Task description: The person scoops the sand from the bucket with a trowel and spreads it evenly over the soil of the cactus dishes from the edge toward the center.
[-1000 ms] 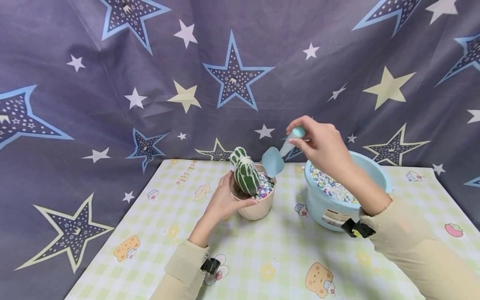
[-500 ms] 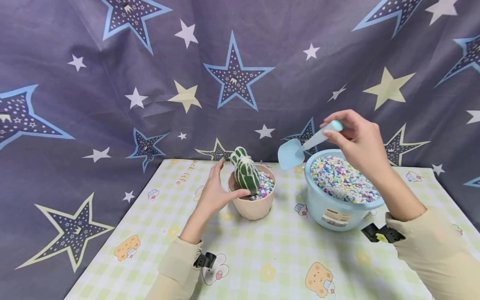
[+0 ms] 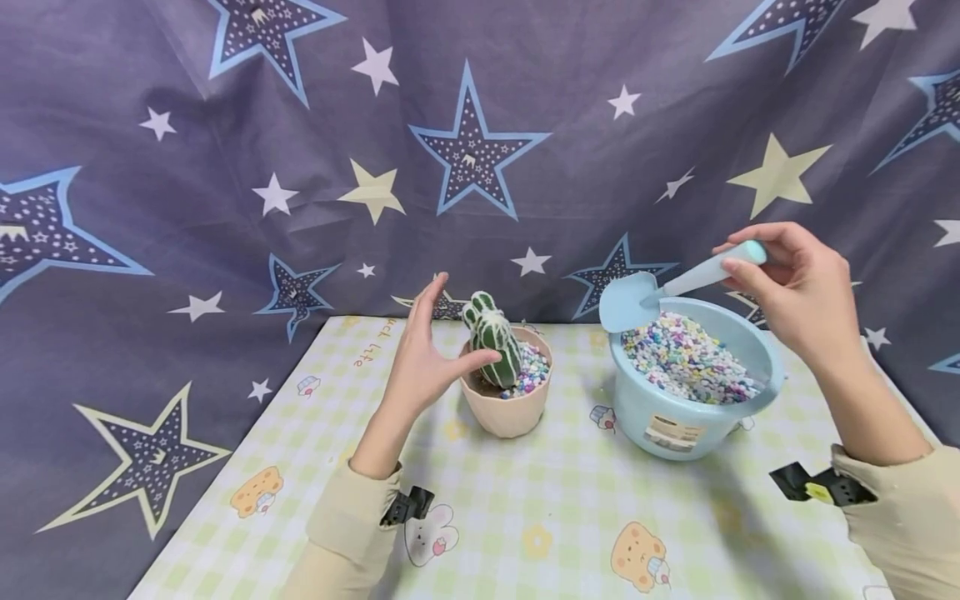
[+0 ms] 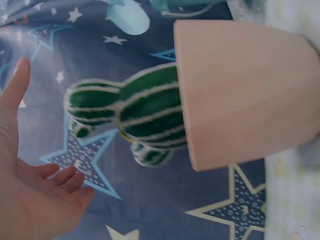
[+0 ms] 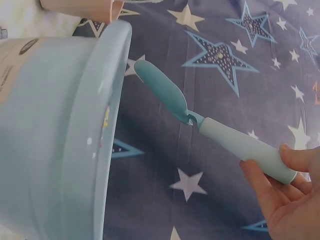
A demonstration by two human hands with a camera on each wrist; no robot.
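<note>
My right hand (image 3: 806,292) pinches the handle end of a light blue shovel (image 3: 633,302), whose blade hangs over the left rim of a blue bucket (image 3: 652,408). Multicoloured pebbles (image 3: 686,358) lie in the bucket. A green cactus (image 3: 495,350) with white stripes leans to the left in a pale pink pot (image 3: 504,414), and small coloured pebbles (image 3: 532,371) cover the soil on its right side. Beside the pot, my left hand (image 3: 420,358) is spread with its thumb toward the cactus. In the left wrist view that hand (image 4: 45,185) is apart from the cactus (image 4: 150,110).
A green and white checked tablecloth (image 3: 555,492) with cartoon prints covers the table. Behind it hangs a dark curtain (image 3: 570,200) with stars, close to the table's back edge. The bucket stands to the right of the pot.
My right hand has carried the shovel from over the pot rightward to the bucket. My left hand has come off the pot and moved a little to the left, its fingers straightening.
</note>
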